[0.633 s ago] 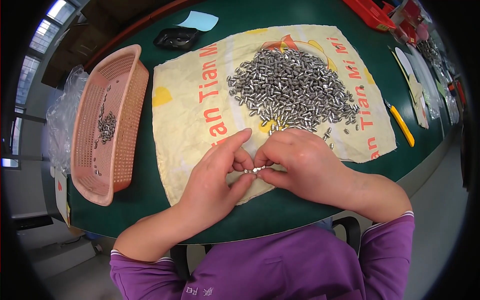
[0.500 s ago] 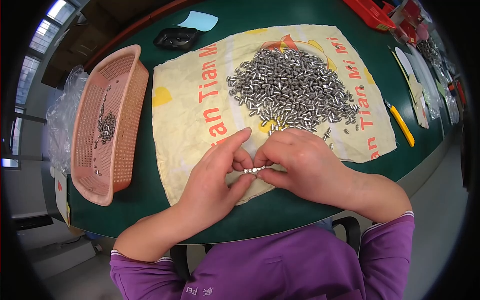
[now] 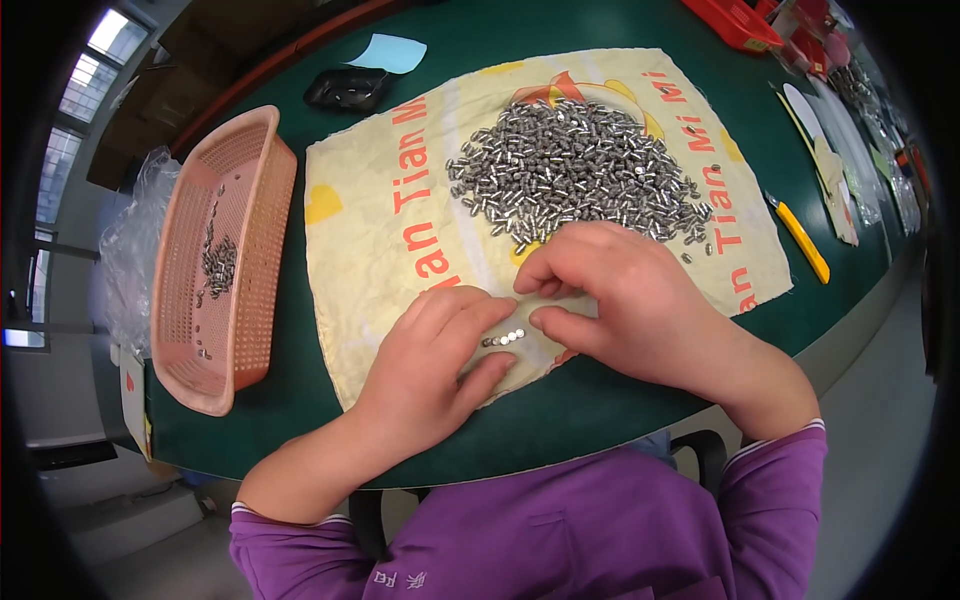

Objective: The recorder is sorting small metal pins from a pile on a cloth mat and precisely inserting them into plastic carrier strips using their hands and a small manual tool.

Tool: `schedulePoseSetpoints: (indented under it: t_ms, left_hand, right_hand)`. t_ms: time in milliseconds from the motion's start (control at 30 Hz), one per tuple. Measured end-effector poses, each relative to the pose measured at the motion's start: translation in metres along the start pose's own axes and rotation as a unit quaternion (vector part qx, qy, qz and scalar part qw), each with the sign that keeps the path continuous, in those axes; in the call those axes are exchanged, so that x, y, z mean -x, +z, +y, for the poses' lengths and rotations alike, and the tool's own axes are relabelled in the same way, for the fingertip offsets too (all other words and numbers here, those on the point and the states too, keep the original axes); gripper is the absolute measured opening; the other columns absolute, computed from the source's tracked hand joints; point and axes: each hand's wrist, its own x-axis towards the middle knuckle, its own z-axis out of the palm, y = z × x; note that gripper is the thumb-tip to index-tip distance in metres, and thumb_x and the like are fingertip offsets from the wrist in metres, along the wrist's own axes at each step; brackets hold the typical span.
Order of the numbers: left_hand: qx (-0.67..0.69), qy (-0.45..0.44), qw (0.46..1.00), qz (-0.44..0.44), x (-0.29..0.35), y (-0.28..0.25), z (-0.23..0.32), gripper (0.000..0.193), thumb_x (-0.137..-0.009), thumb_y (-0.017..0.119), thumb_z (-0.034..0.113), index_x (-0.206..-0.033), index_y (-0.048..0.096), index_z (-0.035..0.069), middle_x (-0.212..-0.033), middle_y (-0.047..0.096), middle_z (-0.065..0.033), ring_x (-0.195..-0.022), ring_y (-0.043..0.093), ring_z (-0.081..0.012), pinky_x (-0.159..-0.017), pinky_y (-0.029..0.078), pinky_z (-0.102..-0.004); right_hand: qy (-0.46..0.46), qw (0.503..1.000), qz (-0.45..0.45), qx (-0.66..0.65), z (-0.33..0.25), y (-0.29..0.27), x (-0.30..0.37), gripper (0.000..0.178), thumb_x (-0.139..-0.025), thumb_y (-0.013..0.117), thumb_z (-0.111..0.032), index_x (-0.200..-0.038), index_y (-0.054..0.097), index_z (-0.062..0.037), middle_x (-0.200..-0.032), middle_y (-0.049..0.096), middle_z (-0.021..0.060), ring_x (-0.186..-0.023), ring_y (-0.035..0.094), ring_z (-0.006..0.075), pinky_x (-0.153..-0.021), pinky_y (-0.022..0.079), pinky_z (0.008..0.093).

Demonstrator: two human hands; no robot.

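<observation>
A short row of small shiny metal pieces (image 3: 503, 338), set side by side, shows in the gap between my hands at the cloth's near edge. My left hand (image 3: 425, 355) curves around the row's left side, its thumb below and fingers above, spread apart. Just right of the row is my right hand (image 3: 625, 300), with thumb and forefinger parted and no piece visible between them. Beyond my hands lies a big heap of small barrel-shaped metal pieces (image 3: 570, 165) on a pale yellow printed cloth (image 3: 370, 240).
A pink perforated plastic basket (image 3: 262, 260) with some metal pieces stands at the left, beside clear plastic wrap (image 3: 135, 265). A yellow-handled cutter (image 3: 803, 243) lies right of the cloth. Farther back are a black tray (image 3: 348, 90), a blue paper (image 3: 390, 53) and a red bin (image 3: 735, 25).
My right hand has drawn back from the row of metal pieces, its thumb and forefinger parting. My left fingers have loosened from around the row, which is now more exposed.
</observation>
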Motion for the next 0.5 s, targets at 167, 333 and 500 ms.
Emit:
schedulePoseSetpoints:
  t_ms: [167, 333, 500]
  left_hand:
    - [-0.056, 0.057, 0.997, 0.001, -0.0041, 0.005, -0.0007, 0.036, -0.081, 0.077, 0.003, -0.116, 0.068, 0.002, -0.105, 0.063, -0.0116, -0.094, 0.061, -0.0317, -0.082, 0.052, -0.0407]
    - [-0.085, 0.082, 0.993, 0.003, -0.0059, 0.0101, -0.0005, 0.032, -0.08, 0.078, 0.002, -0.111, 0.071, 0.003, -0.103, 0.064, -0.0092, -0.091, 0.061, -0.0295, -0.079, 0.052, -0.0395]
    - [-0.101, 0.084, 0.991, -0.002, -0.0062, 0.0051, 0.0008, 0.025, -0.083, 0.079, 0.002, -0.106, 0.071, 0.004, -0.102, 0.064, -0.0079, -0.089, 0.062, -0.0243, -0.077, 0.051, -0.0368]
  right_hand:
    - [-0.002, 0.997, 0.069, 0.023, 0.0028, -0.0064, -0.0026, 0.014, -0.086, 0.07, -0.01, -0.099, 0.067, -0.006, -0.092, 0.068, 0.0103, -0.091, 0.067, 0.0319, -0.081, 0.054, 0.0434]
    - [-0.003, 0.997, 0.067, 0.022, 0.0026, -0.0026, -0.0018, 0.013, -0.087, 0.068, -0.012, -0.099, 0.068, -0.0051, -0.093, 0.069, 0.012, -0.093, 0.067, 0.0334, -0.083, 0.053, 0.0449]
    - [-0.005, 0.998, 0.058, 0.026, 0.006, -0.0005, -0.0027, 0.015, -0.086, 0.069, -0.011, -0.099, 0.069, -0.0037, -0.094, 0.069, 0.0132, -0.094, 0.067, 0.0345, -0.083, 0.054, 0.046]
